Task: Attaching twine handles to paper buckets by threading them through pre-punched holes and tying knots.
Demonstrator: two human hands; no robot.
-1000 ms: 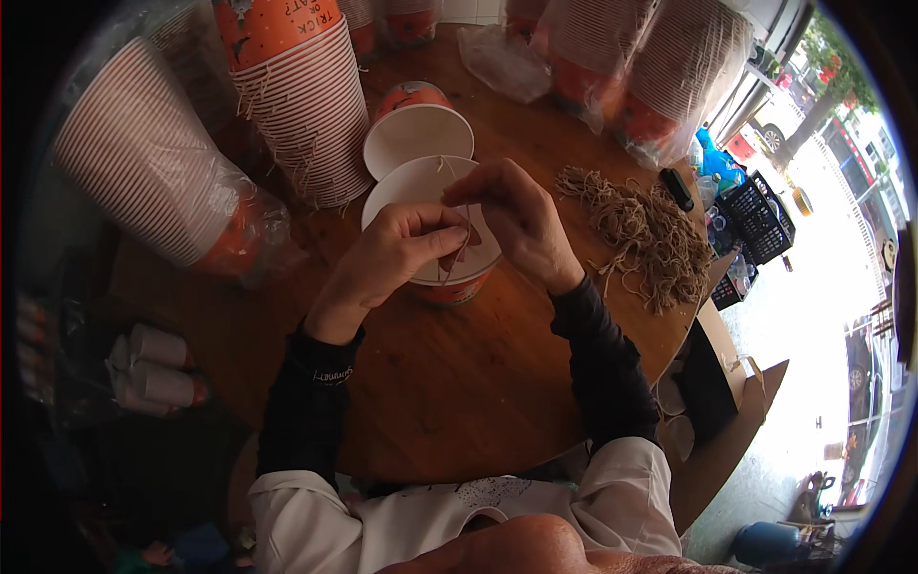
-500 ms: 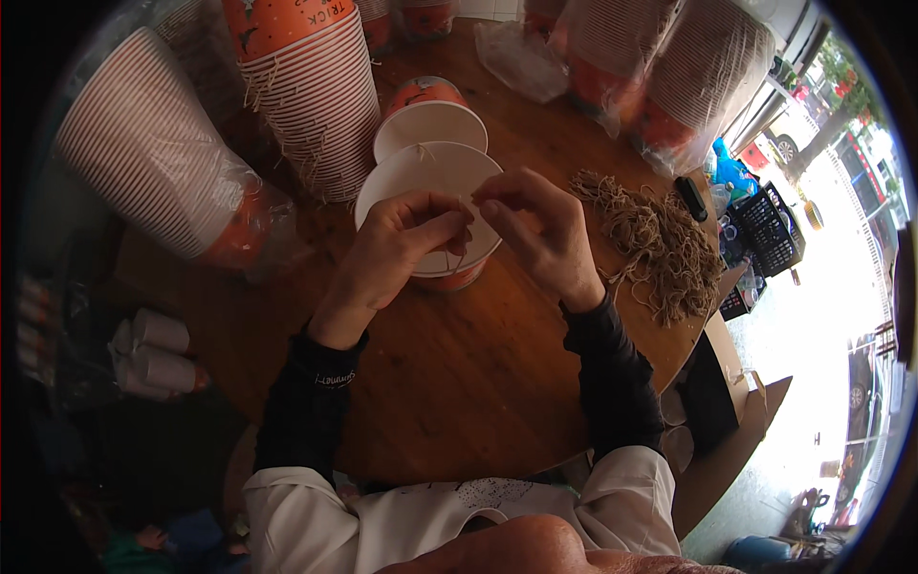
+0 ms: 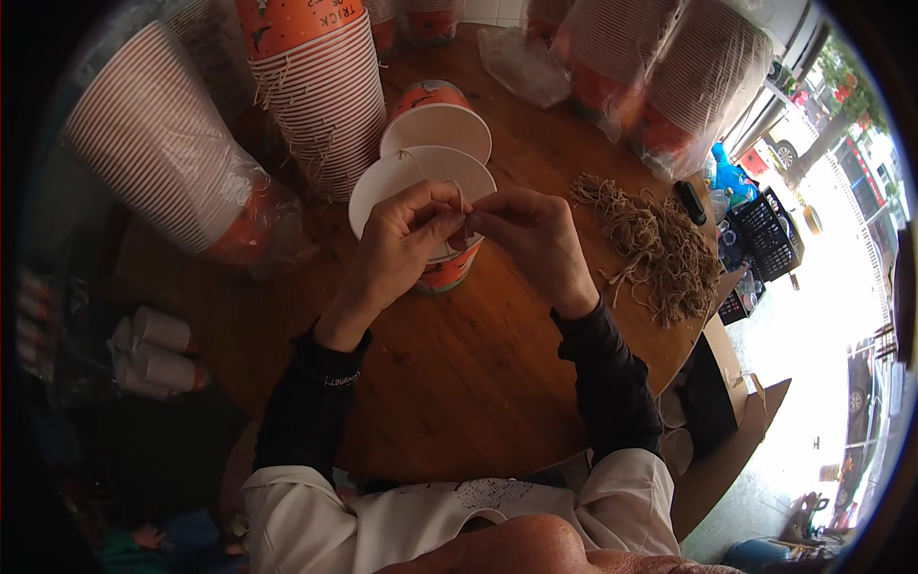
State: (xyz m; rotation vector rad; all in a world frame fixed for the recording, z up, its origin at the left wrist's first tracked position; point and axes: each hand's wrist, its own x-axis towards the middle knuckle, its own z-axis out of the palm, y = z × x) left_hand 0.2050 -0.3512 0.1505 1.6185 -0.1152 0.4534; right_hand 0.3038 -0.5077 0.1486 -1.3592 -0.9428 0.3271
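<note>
A white-lined paper bucket (image 3: pixel 380 189) with an orange printed outside stands in front of me, its mouth tilted toward me. A thin piece of twine (image 3: pixel 414 161) shows at its far rim, and a strand also runs by my fingers. Over the bucket's near rim, my left hand (image 3: pixel 409 234) is closed in a pinch on the twine. My right hand (image 3: pixel 537 241) meets it from the right, thumb and forefinger pressed together at the same strand. The fingertips hide most of the strand's end. Directly behind stands another paper bucket (image 3: pixel 435 131), also open toward me.
A tall stack of orange-and-white buckets (image 3: pixel 320 105) rises at the back left, beside a plastic-wrapped stack (image 3: pixel 158 143). More wrapped stacks (image 3: pixel 703 77) stand back right. A heap of twine (image 3: pixel 660 251) and a small black object (image 3: pixel 689 202) lie on the round wooden table (image 3: pixel 478 383).
My right hand has come down and left, its fingertips now meeting my left hand's at the twine. The bucket has shifted slightly left and tilted a little.
</note>
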